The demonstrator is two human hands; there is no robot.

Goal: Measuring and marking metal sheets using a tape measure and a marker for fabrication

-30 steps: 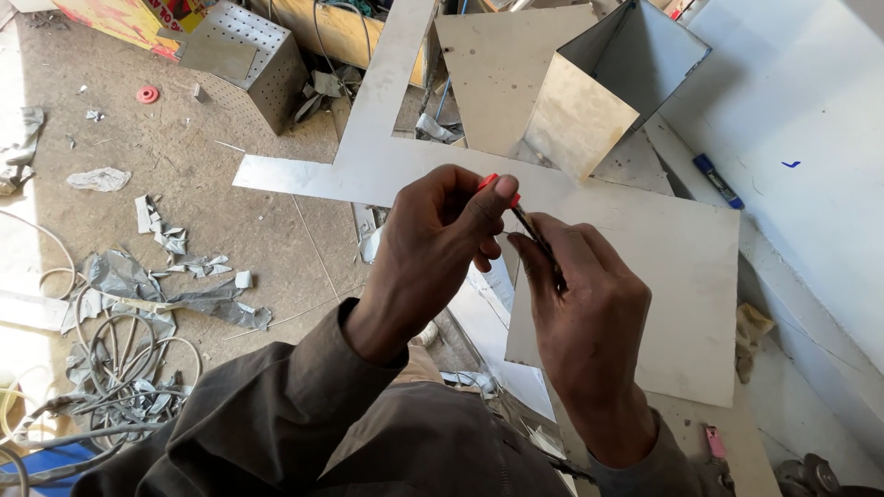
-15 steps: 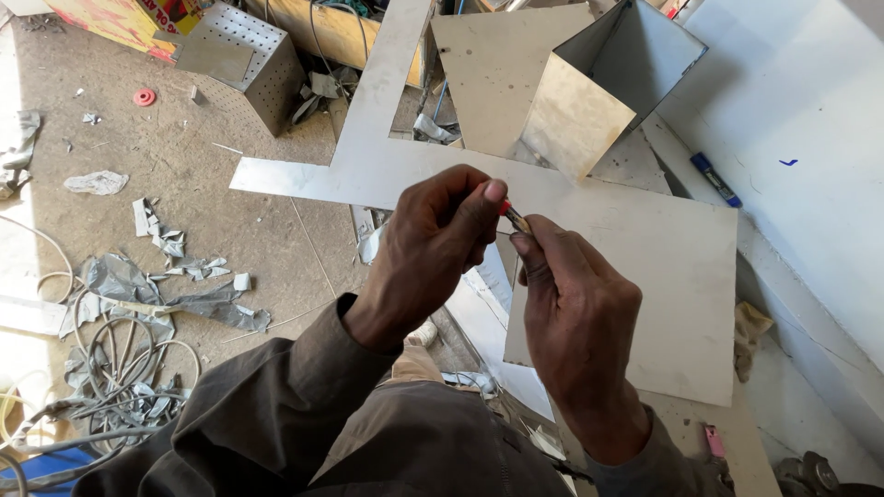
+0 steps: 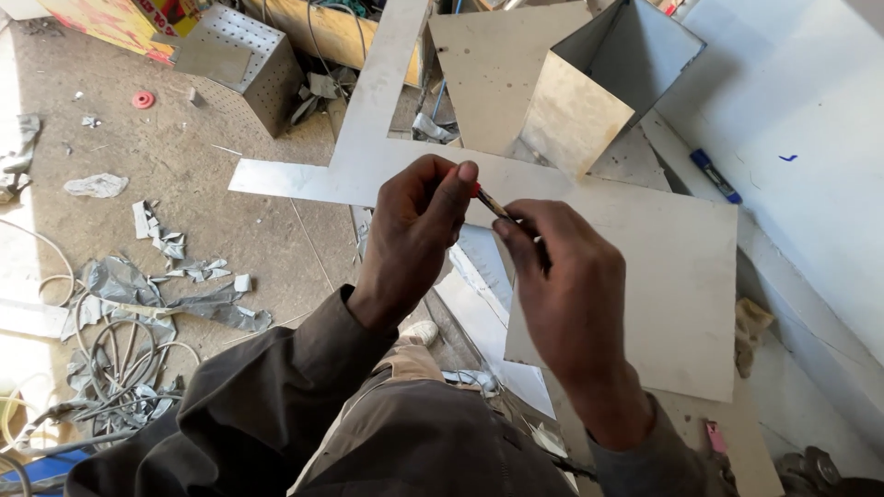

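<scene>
Both hands closed on one thin dark pencil-like tool, held above the flat sheet metal.

Left hand pinched around the red-tipped end, thumb and fingers together; right hand gripping the other end, fingers curled shut — tool slanting between the two, above the knees. Beyond the hands, a folded sheet-metal box; to the right, a blue marker on the white board; left on the concrete floor, a perforated metal box and crumpled scraps.
</scene>
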